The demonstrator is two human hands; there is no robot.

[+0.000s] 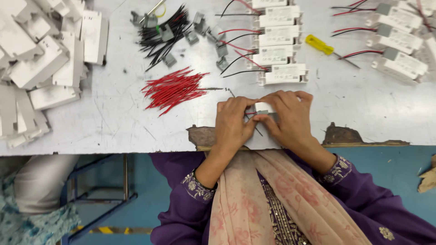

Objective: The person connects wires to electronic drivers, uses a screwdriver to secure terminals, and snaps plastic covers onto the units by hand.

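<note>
Head view, bench assembly. Both hands meet near the front edge of the white table (113, 113), at about 6 o'clock of the scene. The left hand (232, 122) and the right hand (287, 119) close their fingers (272, 97) together around one small white plastic housing (263, 107), pinching it from either side; a grey insert and a short length of red and black wire show at its lower edge, though the joint itself is hidden beneath the fingertips.

At 12 o'clock stands a column of finished white modules (278, 41), each with red and black leads; more lie at 2 o'clock beside a yellow-handled screwdriver (320, 44). A bundle of red wires (175, 88) lies at 10 o'clock, just beside the left hand, with black wires (165, 31) and grey clips beyond. Empty white covers (41, 68) are heaped at 9 o'clock.

Judgement: the step is best done with the housing braced against the table, thumbs pressing evenly, and leads kept clear of the seam to avoid pinching.
</note>
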